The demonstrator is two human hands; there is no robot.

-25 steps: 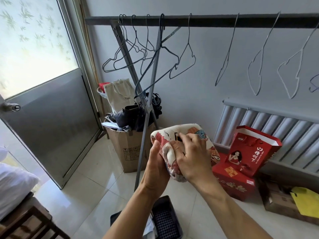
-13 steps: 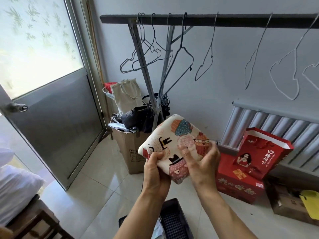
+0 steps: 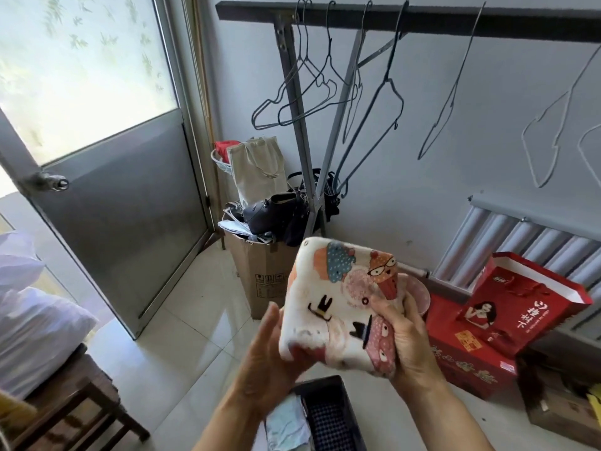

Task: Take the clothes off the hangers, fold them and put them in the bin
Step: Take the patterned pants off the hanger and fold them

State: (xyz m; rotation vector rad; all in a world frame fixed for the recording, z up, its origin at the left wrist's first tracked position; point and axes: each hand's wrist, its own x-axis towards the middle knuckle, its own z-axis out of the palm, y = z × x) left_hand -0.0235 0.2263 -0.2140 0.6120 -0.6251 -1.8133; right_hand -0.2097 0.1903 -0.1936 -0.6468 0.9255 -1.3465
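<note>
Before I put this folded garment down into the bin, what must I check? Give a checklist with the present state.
1. Folded garment compact: ok.
2. Right hand grips its right edge: ok.
3. Left hand flat against its left edge: ok.
4. Bin below the hands: ok.
5. Room left in the bin beside light blue clothes: cannot tell, partly out of view.
6. Hangers in view bare: ok.
</note>
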